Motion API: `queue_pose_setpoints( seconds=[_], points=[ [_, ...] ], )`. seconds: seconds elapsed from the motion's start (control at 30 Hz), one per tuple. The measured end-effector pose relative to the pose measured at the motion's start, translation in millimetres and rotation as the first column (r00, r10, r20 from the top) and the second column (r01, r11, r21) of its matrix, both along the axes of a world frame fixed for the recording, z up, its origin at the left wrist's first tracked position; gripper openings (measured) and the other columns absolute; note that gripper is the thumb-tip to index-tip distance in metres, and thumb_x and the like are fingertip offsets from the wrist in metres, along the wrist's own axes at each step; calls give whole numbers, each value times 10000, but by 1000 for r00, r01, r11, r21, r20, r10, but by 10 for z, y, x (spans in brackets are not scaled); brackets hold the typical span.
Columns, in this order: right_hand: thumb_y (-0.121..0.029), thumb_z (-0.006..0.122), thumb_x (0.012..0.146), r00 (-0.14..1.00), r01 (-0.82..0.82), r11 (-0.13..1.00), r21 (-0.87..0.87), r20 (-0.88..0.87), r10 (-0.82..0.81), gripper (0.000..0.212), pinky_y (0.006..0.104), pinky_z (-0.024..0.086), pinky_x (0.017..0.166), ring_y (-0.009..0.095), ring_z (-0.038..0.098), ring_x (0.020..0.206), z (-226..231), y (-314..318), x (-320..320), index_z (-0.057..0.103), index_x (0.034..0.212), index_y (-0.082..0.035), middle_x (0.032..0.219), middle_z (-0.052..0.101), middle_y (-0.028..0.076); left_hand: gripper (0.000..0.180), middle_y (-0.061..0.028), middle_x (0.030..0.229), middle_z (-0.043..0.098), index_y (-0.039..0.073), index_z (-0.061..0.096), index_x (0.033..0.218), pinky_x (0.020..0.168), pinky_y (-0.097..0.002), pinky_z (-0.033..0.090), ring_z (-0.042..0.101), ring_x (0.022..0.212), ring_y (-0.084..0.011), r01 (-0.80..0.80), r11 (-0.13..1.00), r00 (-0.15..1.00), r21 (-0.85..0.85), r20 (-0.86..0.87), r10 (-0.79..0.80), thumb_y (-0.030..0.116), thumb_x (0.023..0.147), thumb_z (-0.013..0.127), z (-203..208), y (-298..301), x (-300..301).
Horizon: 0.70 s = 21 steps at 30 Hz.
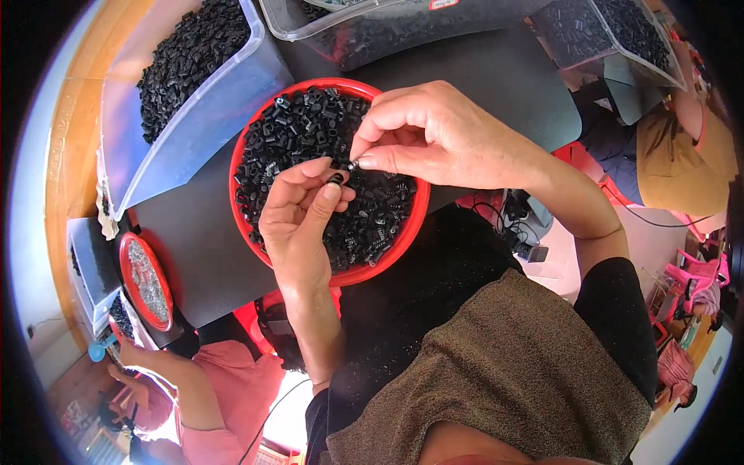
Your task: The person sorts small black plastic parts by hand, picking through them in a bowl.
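Observation:
Both my hands are held over a red basin (425, 209) filled with small black plastic parts (291, 128) and some springs. Pinched between the thumb and fingers of my left hand (298, 213) is a small black cylindrical part (335, 179), its open end showing. My right hand (434, 136) comes in from the right, thumb and forefinger closed on a tiny metallic piece (353, 165), which looks like a spring. That piece is close beside the black part; whether they touch I cannot tell.
A clear bin (209, 116) of black parts stands at the far left, with another clear tub (372, 31) behind the basin. A smaller red basin (128, 256) holds pale small pieces. Co-workers sit at left (221, 395) and right (682, 163). The table (198, 232) is dark grey.

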State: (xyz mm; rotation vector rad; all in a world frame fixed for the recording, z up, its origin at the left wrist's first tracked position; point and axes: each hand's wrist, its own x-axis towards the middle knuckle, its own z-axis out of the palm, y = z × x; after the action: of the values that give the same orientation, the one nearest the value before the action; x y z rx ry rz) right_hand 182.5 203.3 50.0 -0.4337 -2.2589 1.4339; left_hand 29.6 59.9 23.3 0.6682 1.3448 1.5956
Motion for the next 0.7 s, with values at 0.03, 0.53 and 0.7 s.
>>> queue_pose_setpoints(
  seconds=[0.03,0.53,0.7],
  points=[
    [-111,682,802,999,5,1000,29,-38,-4,145,330,483,588,225,624,615,-21,-12,-21,653,838,26,702,637,151,228,-104,924,661,-28,593,1082,699,-227,490,630,774,-136,0,1000,1000,0,-2,0,-22,857,625,3,-4,-3],
    [-71,739,771,996,-77,982,-174,41,85,117,242,375,497,71,481,545,-126,-161,-26,649,814,-9,686,554,23,146,-94,849,664,-31,626,971,658,-227,514,643,719,-132,109,994,994,0,2,-109,-84,836,617,37,-167,28],
    [-63,724,786,999,-4,992,-126,41,9,91,240,420,547,85,549,631,-142,-80,114,673,842,-12,731,598,30,121,-122,870,671,-19,611,944,652,-230,509,635,710,-131,144,989,983,31,107,-146,-68,834,623,24,-162,24]
  ],
)
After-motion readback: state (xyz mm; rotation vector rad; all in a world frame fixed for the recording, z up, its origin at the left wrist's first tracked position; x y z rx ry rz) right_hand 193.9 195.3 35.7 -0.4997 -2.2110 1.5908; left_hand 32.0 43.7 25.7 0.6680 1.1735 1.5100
